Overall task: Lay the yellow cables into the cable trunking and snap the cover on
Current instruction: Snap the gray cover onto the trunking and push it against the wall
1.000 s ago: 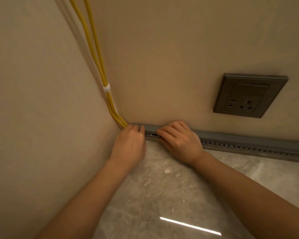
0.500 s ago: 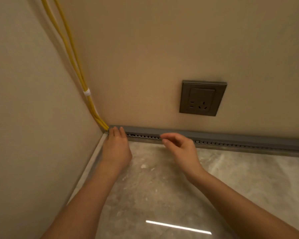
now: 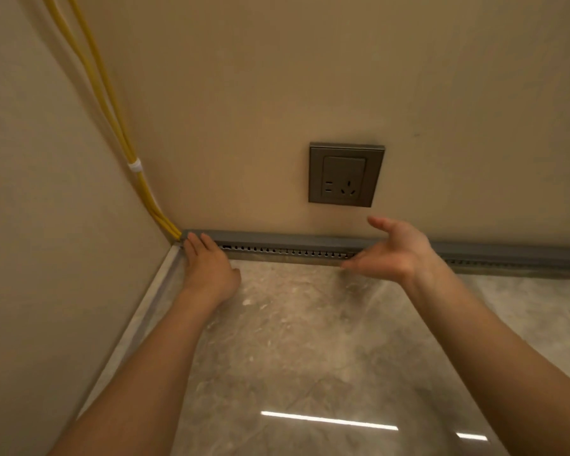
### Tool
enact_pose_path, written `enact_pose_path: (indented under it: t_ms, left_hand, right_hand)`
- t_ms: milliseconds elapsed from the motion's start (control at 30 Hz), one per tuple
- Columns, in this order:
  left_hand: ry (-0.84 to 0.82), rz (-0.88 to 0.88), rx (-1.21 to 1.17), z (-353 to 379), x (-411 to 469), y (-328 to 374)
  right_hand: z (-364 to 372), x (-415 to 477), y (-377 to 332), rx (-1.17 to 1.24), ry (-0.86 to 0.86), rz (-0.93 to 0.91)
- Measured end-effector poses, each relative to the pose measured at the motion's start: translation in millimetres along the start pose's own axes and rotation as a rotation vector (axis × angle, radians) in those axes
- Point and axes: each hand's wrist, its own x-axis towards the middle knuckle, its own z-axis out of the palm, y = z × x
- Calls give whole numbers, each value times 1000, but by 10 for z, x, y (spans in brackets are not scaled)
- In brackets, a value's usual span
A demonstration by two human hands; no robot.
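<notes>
Below the grey rectangular wall socket (image 3: 346,174) runs the grey plastic cable trunking (image 3: 277,250); yellow cables (image 3: 112,110) enter its end, lower left of the socket. There the left hand (image 3: 208,268) presses flat-fingered; the right hand (image 3: 395,251) hovers spread and empty just under the socket. Between them the grey cover (image 3: 310,239) may sit unlatched and spring loose.

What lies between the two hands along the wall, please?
Head view: only a bare run of grey slotted trunking between the left hand and the right hand, nothing on it.
</notes>
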Motion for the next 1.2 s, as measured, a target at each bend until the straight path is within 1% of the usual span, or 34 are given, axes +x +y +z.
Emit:
enact_pose_path:
  t_ms: [100, 167, 200, 233, 333, 367, 400, 433, 467, 533, 567, 600, 667, 767, 833, 900, 1000, 1033, 1100, 1133, 1200]
  left_hand:
    - [-11, -19, -157, 23, 27, 13]
    - [7, -37, -327, 35, 38, 51]
    - [44, -50, -442, 44, 42, 86]
    - [105, -74, -572, 55, 35, 143]
    - [400, -204, -953, 119, -47, 385]
    - [453, -243, -1089, 155, -93, 498]
    - [435, -265, -1246, 193, -153, 621]
    - [334, -279, -1394, 248, -211, 751]
    - [180, -290, -1492, 309, -272, 893]
    - [-139, -281, -1544, 393, -379, 1142]
    - [-269, -274, -1559, 411, -424, 1255]
    - [-377, -263, -1577, 422, -461, 1375]
    - [-469, -244, -1609, 433, -502, 1535]
    - [-465, -210, -1529, 472, -482, 1690]
    - [-466, -189, -1513, 483, -469, 1731]
    - [-458, -179, -1533, 509, -477, 1764]
    - [-413, -156, -1569, 554, -482, 1752]
    - [-397, -148, -1578, 574, -479, 1747]
    - [-373, -146, -1598, 594, -474, 1740]
    - [-366, -149, -1604, 597, -482, 1754]
    - [-339, -162, -1615, 608, -480, 1762]
  right_hand:
    - [49, 54, -117, -25, -10, 9]
    - [31, 71, -134, -73, -48, 18]
    - [11, 63, -138, -89, -73, 19]
    - [-22, 48, -146, -99, -95, 20]
    - [-125, 12, -166, -117, -162, 40]
    - [-155, 8, -174, -125, -181, 47]
    - [-185, 13, -171, -138, -199, 49]
    - [-215, 23, -164, -158, -218, 47]
    - [-255, 39, -159, -182, -237, 40]
    - [-317, 66, -136, -242, -269, 23]
    - [-350, 79, -121, -272, -280, 13]
    - [-392, 98, -126, -305, -283, 0]
    - [-484, 134, -106, -418, -258, -42]
    - [-659, 192, -105, -607, -220, -149]
    - [-769, 217, -121, -767, -188, -291]
    - [-909, 226, -157, -901, -69, -519]
    - [-1154, 200, -195, -999, 103, -839]
    - [-1258, 181, -215, -1066, 159, -926]
    - [-1458, 134, -275, -1217, 270, -1056]
    - [-1543, 96, -322, -1253, 314, -1097]
    - [-1626, 61, -404, -1248, 352, -1159]
